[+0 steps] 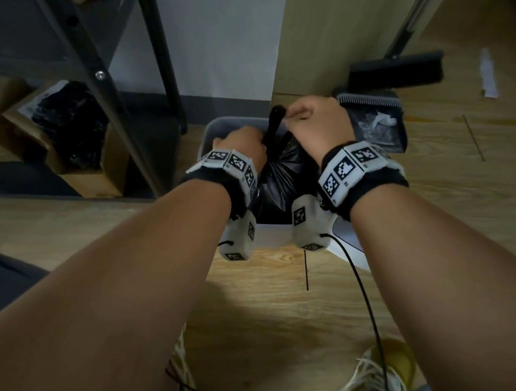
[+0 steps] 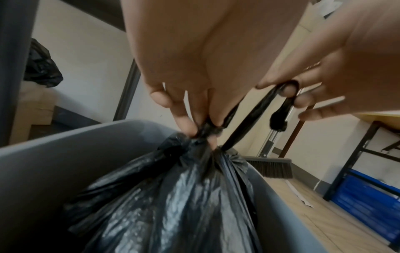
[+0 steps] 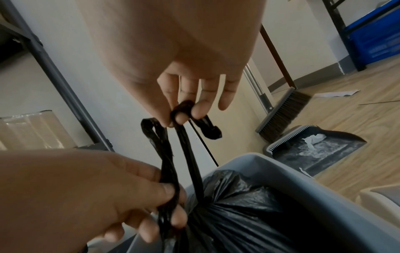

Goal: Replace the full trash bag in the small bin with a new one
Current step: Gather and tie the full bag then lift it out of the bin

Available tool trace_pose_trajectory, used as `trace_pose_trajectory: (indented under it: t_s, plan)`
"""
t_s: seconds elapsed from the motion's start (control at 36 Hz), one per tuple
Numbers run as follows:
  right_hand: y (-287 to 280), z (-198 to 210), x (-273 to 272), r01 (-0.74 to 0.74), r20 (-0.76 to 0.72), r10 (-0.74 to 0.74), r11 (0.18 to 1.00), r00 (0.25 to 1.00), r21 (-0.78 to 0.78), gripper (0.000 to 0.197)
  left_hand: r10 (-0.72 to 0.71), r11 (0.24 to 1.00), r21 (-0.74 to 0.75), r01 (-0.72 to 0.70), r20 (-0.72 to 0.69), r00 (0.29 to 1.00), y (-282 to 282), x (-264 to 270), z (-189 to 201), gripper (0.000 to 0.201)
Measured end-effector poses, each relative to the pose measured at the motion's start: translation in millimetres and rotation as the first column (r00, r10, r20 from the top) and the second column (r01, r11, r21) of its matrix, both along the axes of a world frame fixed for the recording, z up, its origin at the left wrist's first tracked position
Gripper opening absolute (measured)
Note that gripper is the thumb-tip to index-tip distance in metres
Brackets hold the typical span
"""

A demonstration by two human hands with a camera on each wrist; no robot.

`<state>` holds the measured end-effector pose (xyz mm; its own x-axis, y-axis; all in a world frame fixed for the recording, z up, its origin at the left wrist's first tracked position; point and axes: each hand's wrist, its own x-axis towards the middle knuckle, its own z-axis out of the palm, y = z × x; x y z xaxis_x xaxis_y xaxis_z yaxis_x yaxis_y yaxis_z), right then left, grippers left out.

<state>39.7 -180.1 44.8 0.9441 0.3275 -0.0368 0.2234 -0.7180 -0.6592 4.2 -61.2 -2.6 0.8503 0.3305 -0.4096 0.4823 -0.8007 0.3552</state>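
A: Where is the full black plastic trash bag (image 1: 282, 179)?

B: It sits inside the small grey plastic bin (image 1: 217, 126) on the wood-grain floor (image 1: 262, 317), its top gathered into a neck with two twisted black plastic strips (image 3: 186, 145) rising from it.

A: How do the hands hold it?

B: The left hand (image 1: 245, 144), at the bin's 9 o'clock side, pinches the gathered neck and the base of one strip between curled fingers (image 2: 184, 119). The right hand (image 1: 313, 126), toward 12 o'clock, is higher; one strip is looped round a finger (image 3: 180, 118) and pinched there, its knotted end hanging free.

A: And round the bin?

B: At about 1 o'clock a dark grey plastic dustpan (image 1: 379, 123) lies on the floor with white crumpled paper in it, and a black-bristled broom (image 1: 396, 68) stands just beyond, against the pale wall (image 1: 212, 15). At 9 o'clock, dark metal shelf legs (image 1: 160, 40) stand beside brown cardboard boxes (image 1: 19, 132), one holding another black bag (image 1: 69, 120). At 6 o'clock are the person's yellow and white sneakers (image 1: 367, 387).
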Motion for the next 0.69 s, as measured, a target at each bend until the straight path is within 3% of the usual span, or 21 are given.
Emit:
trace_pose_trajectory:
  t_s: [0.08, 0.25, 0.42, 0.53, 0.69]
  plan:
    - [-5, 1, 2, 0.008, 0.011, -0.008, 1.000, 1.000, -0.003, 0.017, 0.033, 0.999, -0.003, -0.033, 0.077, 0.996, -6, 0, -2, 0.027]
    - [-13, 1, 8, 0.010, 0.008, -0.010, 1.000, 1.000, 0.008, 0.009, 0.001, 1.000, 0.023, -0.003, 0.089, 0.996, -17, 3, -6, 0.029]
    - [-14, -3, 12, 0.054, -0.012, -0.054, 0.998, 0.998, 0.015, 0.010, -0.128, 0.987, 0.099, 0.124, 0.037, 0.991, -24, 5, -6, 0.035]
    - [-15, -8, 18, 0.076, -0.032, -0.076, 0.997, 0.997, 0.003, 0.016, -0.193, 0.973, 0.134, 0.187, 0.030, 0.981, -24, 3, -5, 0.015]
    - [-17, -15, 22, 0.129, -0.003, -0.129, 0.992, 0.992, -0.015, 0.011, -0.160, 0.985, 0.076, 0.155, 0.061, 0.985, -18, 4, -6, 0.031]
